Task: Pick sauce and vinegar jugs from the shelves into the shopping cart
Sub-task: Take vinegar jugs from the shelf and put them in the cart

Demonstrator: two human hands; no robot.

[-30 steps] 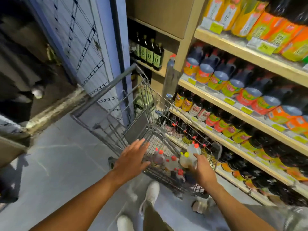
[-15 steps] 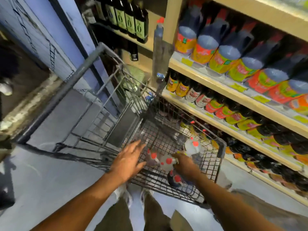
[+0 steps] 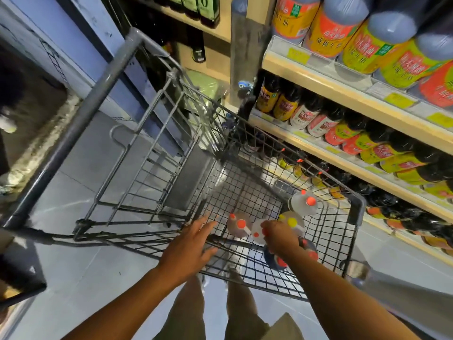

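A wire shopping cart [image 3: 356,204] stands beside the shelves with several jugs in its far end. Among them are a brownish jug with a red cap [image 3: 239,225], a clear jug with a red cap [image 3: 307,204] and a yellow-capped jug [image 3: 293,222]. My right hand [image 3: 279,236] is down inside the cart, fingers curled on the yellow-capped jug. My left hand [image 3: 190,246] hovers over the cart's near rim with fingers spread, holding nothing. Large dark sauce jugs [image 3: 331,28] with orange and yellow labels fill the upper shelf.
Smaller dark bottles [image 3: 289,106] line the middle shelf [image 3: 343,153], and more sit lower down. The cart's grey handle bar [image 3: 81,123] runs to the left, with the child seat frame folded inside. Grey floor lies to the left; my legs stand below the cart.
My right hand has gone down into the cart with the yellow-capped jug. My head has leaned in and down, so the cart and shelves look closer. The left hand stays over the rim.
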